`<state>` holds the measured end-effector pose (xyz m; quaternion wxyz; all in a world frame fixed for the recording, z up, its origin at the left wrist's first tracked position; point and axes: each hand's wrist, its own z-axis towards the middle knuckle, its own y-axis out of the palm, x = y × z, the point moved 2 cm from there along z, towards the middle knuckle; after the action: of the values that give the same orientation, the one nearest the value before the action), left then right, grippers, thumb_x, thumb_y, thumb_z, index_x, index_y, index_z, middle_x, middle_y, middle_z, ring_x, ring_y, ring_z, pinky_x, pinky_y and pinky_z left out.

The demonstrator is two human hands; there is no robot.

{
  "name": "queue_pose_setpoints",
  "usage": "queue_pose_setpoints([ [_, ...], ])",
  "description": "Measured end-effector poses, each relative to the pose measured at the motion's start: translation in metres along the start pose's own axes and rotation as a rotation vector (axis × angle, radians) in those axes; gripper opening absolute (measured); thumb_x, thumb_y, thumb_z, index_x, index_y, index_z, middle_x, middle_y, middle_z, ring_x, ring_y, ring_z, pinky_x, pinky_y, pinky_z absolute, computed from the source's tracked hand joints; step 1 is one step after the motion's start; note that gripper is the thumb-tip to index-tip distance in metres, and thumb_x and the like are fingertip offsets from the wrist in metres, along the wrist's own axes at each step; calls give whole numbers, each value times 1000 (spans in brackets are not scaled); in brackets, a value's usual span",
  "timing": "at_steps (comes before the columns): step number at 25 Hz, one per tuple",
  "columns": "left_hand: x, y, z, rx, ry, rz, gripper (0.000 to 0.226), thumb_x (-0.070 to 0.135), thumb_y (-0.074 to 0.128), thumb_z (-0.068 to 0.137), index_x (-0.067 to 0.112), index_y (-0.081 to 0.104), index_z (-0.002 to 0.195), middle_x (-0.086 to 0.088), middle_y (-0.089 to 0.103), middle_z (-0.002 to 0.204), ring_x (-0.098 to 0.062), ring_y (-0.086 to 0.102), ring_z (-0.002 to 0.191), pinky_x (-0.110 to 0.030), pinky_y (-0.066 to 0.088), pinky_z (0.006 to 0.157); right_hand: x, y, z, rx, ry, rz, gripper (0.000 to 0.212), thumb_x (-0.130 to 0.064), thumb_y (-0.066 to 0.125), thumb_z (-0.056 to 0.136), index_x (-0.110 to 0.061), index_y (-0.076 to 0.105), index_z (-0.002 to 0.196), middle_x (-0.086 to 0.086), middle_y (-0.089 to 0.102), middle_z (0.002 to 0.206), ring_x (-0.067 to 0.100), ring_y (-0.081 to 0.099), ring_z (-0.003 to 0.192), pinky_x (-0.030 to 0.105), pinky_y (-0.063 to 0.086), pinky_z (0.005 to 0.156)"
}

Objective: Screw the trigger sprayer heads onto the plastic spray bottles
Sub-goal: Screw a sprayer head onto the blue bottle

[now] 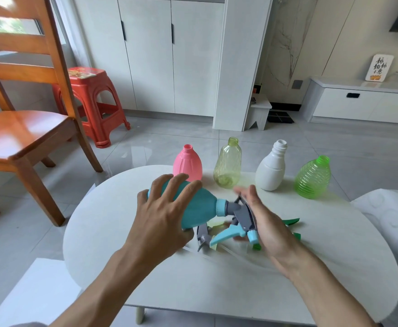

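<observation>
My left hand [167,208] grips a teal spray bottle [199,206], held on its side above the white table [122,234], neck pointing right. A grey and teal trigger sprayer head [241,218] sits on that neck, and my right hand [264,223] wraps around it from the right. Under both hands lie more loose sprayer heads [205,237], grey and green, with clear dip tubes. Along the far edge stand open-necked bottles: a pink bottle [188,165], a pale yellow-green bottle [228,164], a white bottle [272,168] and a bright green ribbed bottle [312,178].
A wooden chair [20,128] stands left of the table, with a red plastic stool [94,100] behind it. White cabinets line the back wall. A white cushioned seat [391,215] touches the table's right side.
</observation>
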<state>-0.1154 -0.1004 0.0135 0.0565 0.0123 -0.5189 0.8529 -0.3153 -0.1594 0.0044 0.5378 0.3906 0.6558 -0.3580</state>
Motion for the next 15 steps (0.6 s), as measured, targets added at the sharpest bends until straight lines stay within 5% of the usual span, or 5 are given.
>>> queue_pose_setpoints([
  [2, -5, -1, 3, 4, -74, -73, 87, 27, 77, 51, 32, 45, 133, 5, 49, 133, -30, 43, 120, -44, 46, 73, -11, -10, 2, 38, -316, -104, 36, -33, 43, 94, -44, 56, 126, -22, 65, 122, 7, 58, 122, 31, 48, 98],
  [4, -8, -2, 4, 5, -93, -128, 86, 28, 77, 53, 33, 44, 132, 8, 49, 131, -27, 43, 119, -43, 47, 72, -19, -14, -3, -51, -529, -406, 59, -6, 48, 82, -40, 55, 129, -21, 64, 126, 0, 54, 124, 19, 42, 99],
  [7, -3, 0, 0, -28, -33, -155, 83, 35, 74, 54, 35, 44, 132, 11, 48, 131, -25, 43, 119, -43, 48, 73, -16, -16, -5, 49, -718, -772, 41, -18, 63, 89, -33, 59, 127, -13, 75, 93, 4, 69, 86, 23, 53, 78],
  [10, 4, 2, -4, -33, 7, -187, 80, 46, 66, 57, 35, 43, 132, 10, 48, 132, -24, 44, 118, -43, 48, 72, -17, -8, -8, 141, -578, -430, 34, -27, 56, 97, -34, 58, 130, -2, 64, 54, 16, 68, 56, 27, 56, 60],
  [15, -2, 3, 0, -59, -27, -120, 86, 33, 76, 53, 34, 44, 133, 8, 48, 134, -25, 42, 123, -43, 47, 74, -6, -3, -3, -29, -60, 91, 38, -13, 39, 101, -20, 76, 97, 15, 77, 84, 35, 73, 68, 36, 54, 57],
])
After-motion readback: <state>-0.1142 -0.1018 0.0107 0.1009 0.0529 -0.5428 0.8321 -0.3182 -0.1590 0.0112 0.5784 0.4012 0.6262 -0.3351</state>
